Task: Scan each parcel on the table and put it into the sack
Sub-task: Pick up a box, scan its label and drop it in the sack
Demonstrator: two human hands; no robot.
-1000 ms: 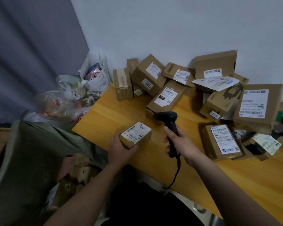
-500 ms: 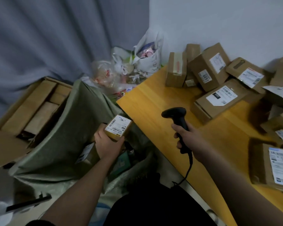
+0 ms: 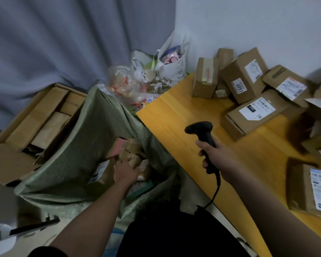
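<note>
Parcel (image 3: 131, 160) blurred under left hand (image 3: 125, 173) inside sack (image 3: 93, 130).

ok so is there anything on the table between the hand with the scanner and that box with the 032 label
Nothing visible. The right hand holds the scanner over bare wood of the table, and the box with the 032 label lies just beyond it to the right, with only open tabletop between them. The other parcels sit behind and beside that box, not in front.
</note>
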